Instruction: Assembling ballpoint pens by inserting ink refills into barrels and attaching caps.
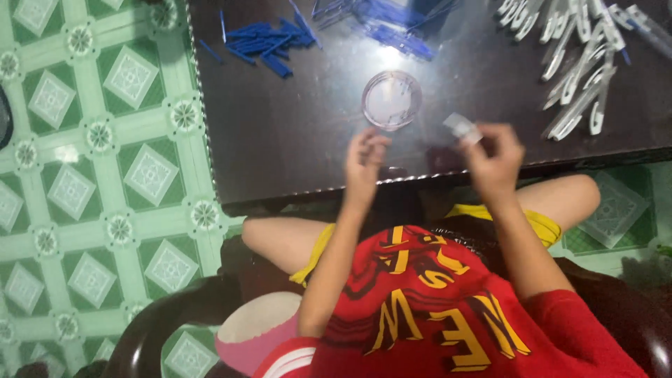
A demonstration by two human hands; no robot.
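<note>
My right hand (pixel 495 157) is raised over the near edge of the dark table (pixel 280 140) and pinches a small white plastic piece (pixel 462 128) between its fingertips. My left hand (pixel 364 164) hovers beside it with its fingers curled together; whether it holds something tiny is not visible. Just beyond both hands stands a small round clear dish (pixel 392 99). A pile of white plastic clips (pixel 577 63) lies at the far right of the table. Several blue plastic sticks (pixel 266 42) lie at the far left.
More blue pieces in clear wrapping (pixel 392 24) lie at the table's far edge. A green patterned tile floor (pixel 98 175) lies to the left. A pink and white cup (pixel 255 332) sits by my left side. I sit in a dark chair (pixel 168 315).
</note>
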